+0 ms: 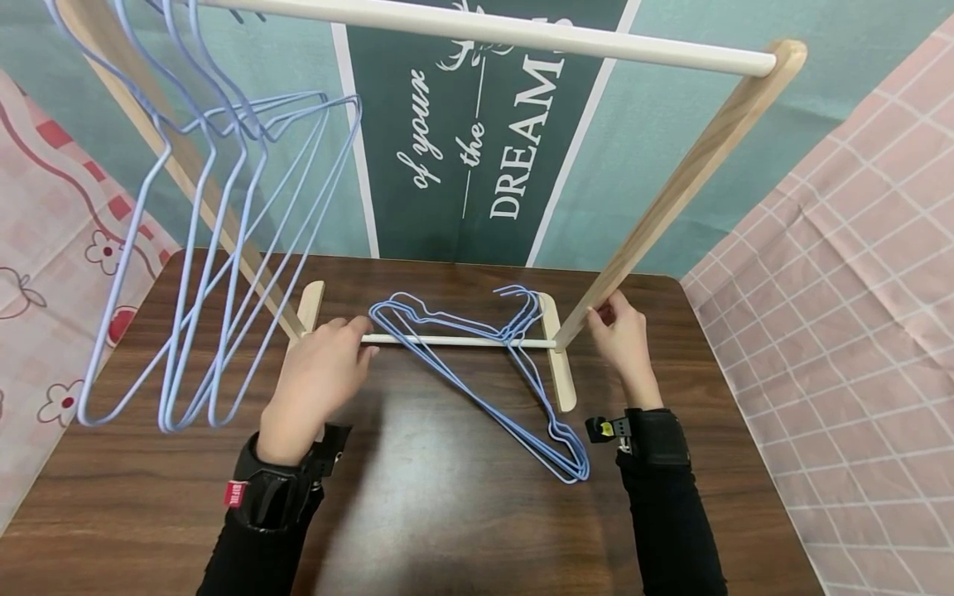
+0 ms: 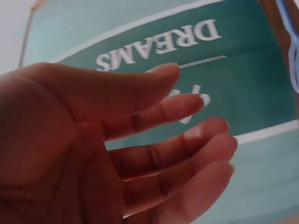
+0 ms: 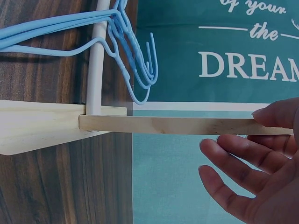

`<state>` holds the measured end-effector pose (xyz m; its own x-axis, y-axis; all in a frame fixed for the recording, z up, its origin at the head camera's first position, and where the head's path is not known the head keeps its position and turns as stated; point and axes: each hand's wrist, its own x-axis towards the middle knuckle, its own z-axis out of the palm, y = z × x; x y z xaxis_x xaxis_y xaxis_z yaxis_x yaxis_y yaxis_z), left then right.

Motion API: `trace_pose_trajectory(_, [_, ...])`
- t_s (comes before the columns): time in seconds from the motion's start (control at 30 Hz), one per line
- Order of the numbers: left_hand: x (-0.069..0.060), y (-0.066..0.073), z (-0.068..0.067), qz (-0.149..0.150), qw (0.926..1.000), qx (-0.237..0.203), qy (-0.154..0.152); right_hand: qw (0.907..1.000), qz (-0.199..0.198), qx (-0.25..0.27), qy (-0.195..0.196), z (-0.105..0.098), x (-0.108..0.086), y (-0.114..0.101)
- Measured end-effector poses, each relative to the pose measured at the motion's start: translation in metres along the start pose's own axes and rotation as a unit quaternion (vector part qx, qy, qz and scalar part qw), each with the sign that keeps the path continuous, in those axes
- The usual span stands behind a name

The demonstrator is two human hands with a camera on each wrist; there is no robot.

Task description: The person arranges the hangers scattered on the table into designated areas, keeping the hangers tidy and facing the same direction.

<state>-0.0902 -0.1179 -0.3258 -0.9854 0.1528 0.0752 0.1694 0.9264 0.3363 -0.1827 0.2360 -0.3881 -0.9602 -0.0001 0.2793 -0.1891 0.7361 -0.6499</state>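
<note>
Visibly grained wooden post (image 1: 674,199), pale, flat-sided

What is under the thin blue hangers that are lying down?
Under those thin blue hangers is a straight white rod, and below that the brown wood-grained tabletop. Both show through the gaps; whatever sits directly behind the wires is covered.

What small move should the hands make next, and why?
Perhaps move the left hand rightward to the loose hangers: they lie across the lower bar, while other hangers hang at the left. That hand looks empty, and the right hand pinches the right post.
</note>
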Motion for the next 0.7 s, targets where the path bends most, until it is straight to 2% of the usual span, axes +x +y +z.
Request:
trace_pose_trajectory(0.2, [0.003,-0.022,0.015,-0.028,0.9989,-0.011,-0.036,1.0000,-0.007,0.002,0.003,0.001,-0.001,0.000])
trace_pose_trajectory(0.4, [0.002,-0.053,0.029,-0.054,0.9966,-0.056,-0.026,1.0000,-0.002,0.000,0.002,0.001,-0.001,0.000])
trace_pose_trajectory(0.5, [0.001,-0.068,0.030,-0.091,0.9928,-0.055,-0.055,1.0000,-0.002,-0.001,0.003,0.002,-0.001,0.000])
trace_pose_trajectory(0.6, [0.002,-0.083,0.031,-0.140,0.9853,-0.037,-0.091,1.0000,-0.004,-0.001,0.003,0.002,-0.001,0.001])
trace_pose_trajectory(0.7, [0.002,-0.097,0.035,-0.162,0.9835,-0.045,-0.065,1.0000,-0.004,0.002,0.002,0.002,-0.002,0.000])
